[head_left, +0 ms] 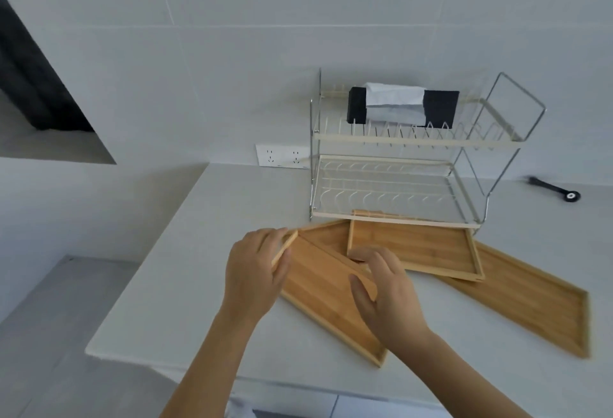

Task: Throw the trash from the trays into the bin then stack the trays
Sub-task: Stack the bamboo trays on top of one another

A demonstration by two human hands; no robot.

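The left hand (253, 271) grips the far left corner of the nearest shallow rectangular bamboo tray (326, 298), fingers curled over its raised rim and thumb against the outer edge. The right hand (386, 295) rests on the same tray's far right side, fingers loosely spread and bent over the rim. This tray lies slanted on the pale grey countertop (185, 268), its floor bare, light wood grain running lengthwise. A second bamboo tray (418, 250) sits just beyond the right fingers, overlapping others, below the two-tier wire dish rack (391, 182). A third long bamboo tray (530, 308) lies to the right.
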